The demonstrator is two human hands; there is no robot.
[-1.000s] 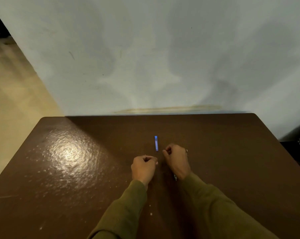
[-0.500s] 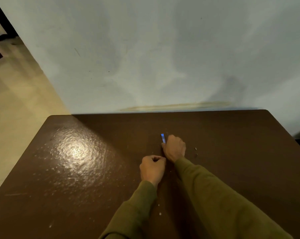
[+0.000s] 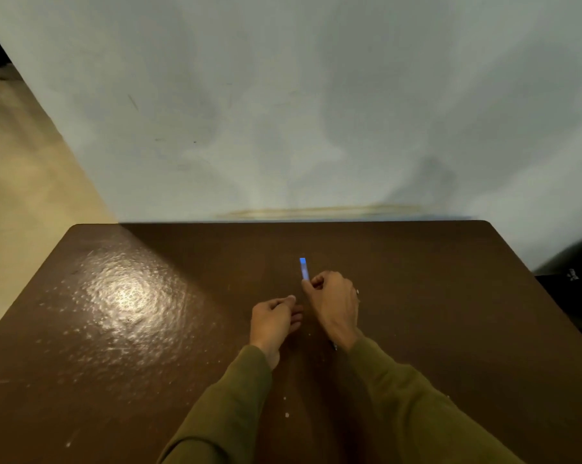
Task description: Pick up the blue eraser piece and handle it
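A pale, scuffed wall (image 3: 282, 112) fills the upper part of the head view, rising straight from the far edge of a dark brown table (image 3: 450, 296), the landmark for all that follows. Left of the table a strip of beige floor (image 3: 25, 195) runs back toward a dark corner. Off the table's right edge sits a black, rounded object (image 3: 574, 279), too blurred to identify. A broad patch of glare (image 3: 125, 296) shines on the left half of the tabletop.

Two arms in olive-green sleeves (image 3: 416, 413) reach in from the table's near edge toward its middle. The right hand (image 3: 334, 304) lies a little beyond the table's centre, knuckles up and fingers curled, pinching the near end of a small blue strip (image 3: 303, 268) between thumb and forefinger. The strip points away from the person, toward the table's far edge, tilted slightly left; whether its far end touches the tabletop cannot be told. A ring (image 3: 357, 292) shows on one finger of that hand.

The left hand (image 3: 274, 321) sits just beside the right one, on its near-left side, over the middle of the table. Its fingers are loosely curled with thumb and forefinger tips drawn together; whether they hold anything is too small to tell. A few tiny white specks (image 3: 286, 414) lie on the tabletop between the sleeves, near the table's front edge.
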